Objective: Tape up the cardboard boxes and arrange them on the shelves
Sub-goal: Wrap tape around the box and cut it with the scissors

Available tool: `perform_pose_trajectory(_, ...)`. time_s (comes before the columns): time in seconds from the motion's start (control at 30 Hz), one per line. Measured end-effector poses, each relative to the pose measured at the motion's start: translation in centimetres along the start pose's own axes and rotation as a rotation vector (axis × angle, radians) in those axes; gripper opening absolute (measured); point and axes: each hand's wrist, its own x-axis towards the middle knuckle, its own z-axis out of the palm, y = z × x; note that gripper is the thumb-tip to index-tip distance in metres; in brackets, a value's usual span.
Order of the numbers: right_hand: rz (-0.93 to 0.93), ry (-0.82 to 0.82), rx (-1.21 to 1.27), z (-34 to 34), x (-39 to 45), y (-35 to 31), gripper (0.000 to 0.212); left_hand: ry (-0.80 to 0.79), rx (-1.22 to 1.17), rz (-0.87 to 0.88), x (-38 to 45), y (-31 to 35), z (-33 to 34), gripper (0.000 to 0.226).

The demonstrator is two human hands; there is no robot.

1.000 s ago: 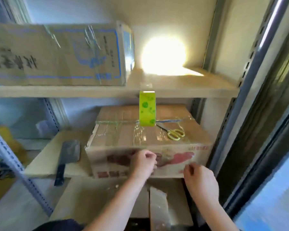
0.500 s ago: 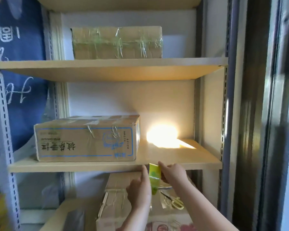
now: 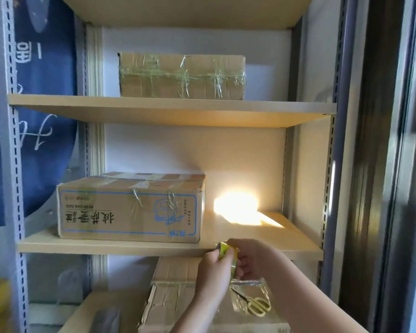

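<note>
Both my hands hold a yellow-green tape roll (image 3: 228,254) just below the front edge of the middle shelf (image 3: 130,247). My left hand (image 3: 213,272) grips its left side and my right hand (image 3: 255,259) grips its right side. Under them sits a cardboard box (image 3: 171,292) on the lower shelf, with clear tape across its top. A blue-printed box (image 3: 130,210) stands on the left of the middle shelf. A taped plain box (image 3: 181,75) sits on the upper shelf (image 3: 171,109).
Yellow-handled scissors (image 3: 255,305) lie on the lower box's top, right of my arms. A dark flat tool (image 3: 107,319) lies on the lower shelf at the left. Sunlight glares on the bare right half of the middle shelf (image 3: 262,227). Metal uprights (image 3: 10,164) frame the rack.
My hands left the lower box's front face and took the tape roll off its top. The view has tilted upward, now showing the upper shelves.
</note>
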Motion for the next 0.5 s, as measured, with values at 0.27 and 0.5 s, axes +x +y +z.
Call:
perform_pose_trajectory(0.27, 0.025, -0.036, -0.05, -0.4, 1.0, -0.7, 0.046, 0.039, -0.08, -0.056, -0.3, 1.1, 0.1, 0.034)
perform_pose_trajectory(0.5, -0.122, -0.141, 0.013, -0.9, -0.8, -1.4, 0.037, -0.025, -0.142, 0.102, -2.1, 2.7, -0.5, 0.032)
